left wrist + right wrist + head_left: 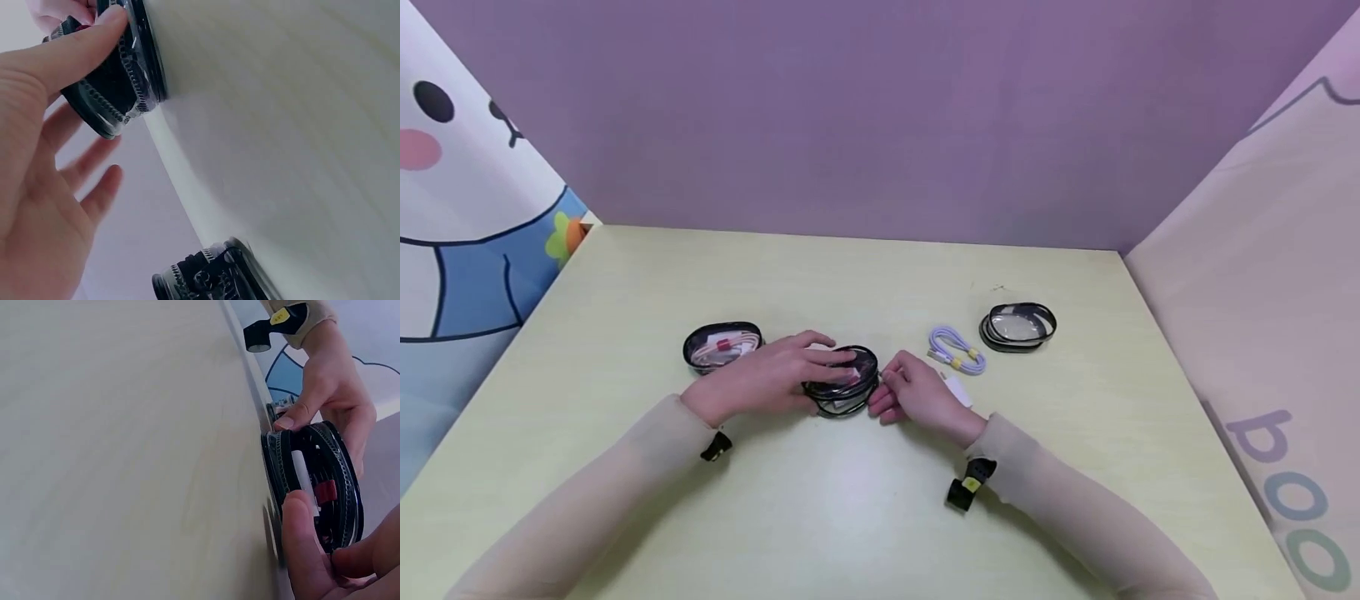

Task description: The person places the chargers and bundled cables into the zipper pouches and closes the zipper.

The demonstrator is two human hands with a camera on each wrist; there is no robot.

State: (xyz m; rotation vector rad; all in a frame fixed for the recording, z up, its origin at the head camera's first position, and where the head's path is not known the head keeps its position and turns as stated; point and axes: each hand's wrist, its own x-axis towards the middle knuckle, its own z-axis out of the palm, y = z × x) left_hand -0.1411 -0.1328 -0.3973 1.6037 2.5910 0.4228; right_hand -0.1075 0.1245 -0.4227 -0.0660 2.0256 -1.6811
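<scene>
A small oval black zip case (pixel 842 398) with clear panels stands on the table between both hands. Its zip gapes in the right wrist view, where a white item (pixel 304 478) and a red strap (pixel 325 491) show inside. My left hand (pixel 775 372) holds the case from the left, thumb on its near side and fingers over the top. At the right end, my right hand (pixel 921 396) pinches the case's edge by the zip between thumb and finger. Whether a zip pull lies between those fingertips is hidden.
Left of the hands lies another zip case (pixel 722 346) with a pinkish cable inside. A coiled lilac cable (pixel 957 350) with yellow ties and a white charger (pixel 957 390) lie to the right. Beyond them is a third zip case (pixel 1018 327). A purple wall (pixel 880 125) bounds the table's back.
</scene>
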